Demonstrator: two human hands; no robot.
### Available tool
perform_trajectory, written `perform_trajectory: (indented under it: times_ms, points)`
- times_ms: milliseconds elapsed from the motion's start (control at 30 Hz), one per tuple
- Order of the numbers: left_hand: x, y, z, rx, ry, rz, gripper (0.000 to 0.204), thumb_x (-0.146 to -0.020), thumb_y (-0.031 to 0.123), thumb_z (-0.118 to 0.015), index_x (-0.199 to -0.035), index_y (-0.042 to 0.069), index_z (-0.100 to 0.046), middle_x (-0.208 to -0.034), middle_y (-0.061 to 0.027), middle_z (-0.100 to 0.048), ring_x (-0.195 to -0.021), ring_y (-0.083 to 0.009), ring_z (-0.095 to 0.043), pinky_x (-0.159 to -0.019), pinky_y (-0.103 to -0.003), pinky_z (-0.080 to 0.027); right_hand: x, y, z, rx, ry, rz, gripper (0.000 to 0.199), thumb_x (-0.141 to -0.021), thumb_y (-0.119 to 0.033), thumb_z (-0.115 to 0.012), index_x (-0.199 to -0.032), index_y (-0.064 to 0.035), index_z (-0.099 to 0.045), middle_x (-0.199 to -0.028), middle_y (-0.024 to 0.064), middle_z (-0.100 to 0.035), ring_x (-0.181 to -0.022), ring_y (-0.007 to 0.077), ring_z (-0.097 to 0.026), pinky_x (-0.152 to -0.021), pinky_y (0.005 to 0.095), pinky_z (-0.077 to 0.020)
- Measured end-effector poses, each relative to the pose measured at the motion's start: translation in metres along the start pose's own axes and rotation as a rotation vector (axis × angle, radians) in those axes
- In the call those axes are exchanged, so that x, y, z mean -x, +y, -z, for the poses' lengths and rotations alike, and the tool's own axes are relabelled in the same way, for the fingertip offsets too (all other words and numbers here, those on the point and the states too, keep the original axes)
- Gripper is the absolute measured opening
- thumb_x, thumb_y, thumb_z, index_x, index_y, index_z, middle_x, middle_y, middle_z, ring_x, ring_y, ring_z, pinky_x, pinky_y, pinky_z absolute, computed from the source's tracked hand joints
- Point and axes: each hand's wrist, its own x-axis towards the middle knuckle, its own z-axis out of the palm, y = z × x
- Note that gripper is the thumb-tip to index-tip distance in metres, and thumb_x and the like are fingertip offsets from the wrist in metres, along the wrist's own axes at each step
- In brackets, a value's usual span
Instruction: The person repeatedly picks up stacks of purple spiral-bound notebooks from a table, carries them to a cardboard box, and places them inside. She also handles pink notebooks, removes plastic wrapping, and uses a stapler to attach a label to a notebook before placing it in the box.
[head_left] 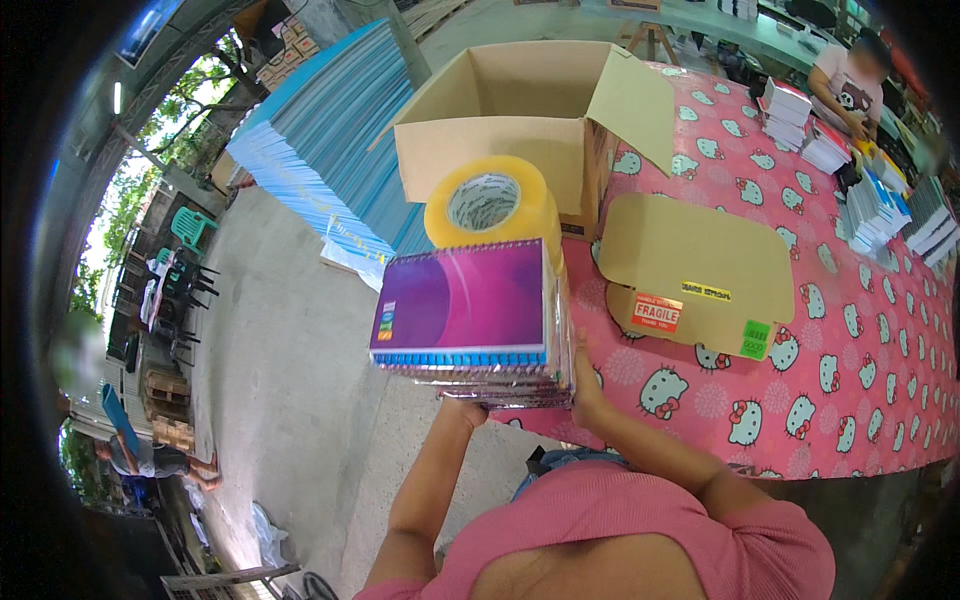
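Before me, a stack of spiral notebooks (460, 300) with a purple cover on top and a blue coil is held up in both hands. My left hand (465, 411) is closed under its near left corner, mostly hidden by the stack. Against the right side presses my right hand (588, 388), its fingertips partly hidden. Just beyond the notebooks stand rolls of yellowish packing tape (535, 200); what they rest on is hidden. An open cardboard box (490, 150), flaps spread, is behind the tape.
A pink patterned tablecloth (740, 410) covers the table at right, with a flat cardboard piece (700, 265) bearing stickers. Bound stacks of books (875, 210) line its far right, where another person (850, 85) works. Tall piles of blue sheets (330, 140) stand left of the box.
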Motion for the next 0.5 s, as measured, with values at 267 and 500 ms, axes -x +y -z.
perform_trajectory:
  times_ms: [267,500]
  points:
    - [-0.058,0.046,0.011,0.276,0.110,0.144,0.046,-0.094,0.038,-0.037,-0.131,0.011,-0.043,-0.131,-0.0093,-0.048,-0.116,-0.0265,-0.048,-0.098,-0.043,-0.041,-0.029,0.031,0.006,0.054,0.170,0.133,0.082,-0.082,-0.075,-0.027,-0.140,-0.0171,-0.024,-0.132,0.0090,-0.043,-0.121,0.0259,-0.043,-0.101,0.0397,-0.0347]
    - [-0.063,0.078,0.017,0.260,0.144,0.075,0.048,-0.093,0.040,-0.038,-0.131,0.010,-0.042,-0.132,-0.0097,-0.047,-0.117,-0.0265,-0.047,-0.098,-0.043,-0.040,-0.026,0.060,0.012,0.383,0.530,0.184,0.055,-0.091,-0.049,-0.043,-0.098,0.0050,-0.049,-0.089,0.0114,-0.052,-0.080,0.0231,-0.047,-0.074,0.0368,-0.0407]
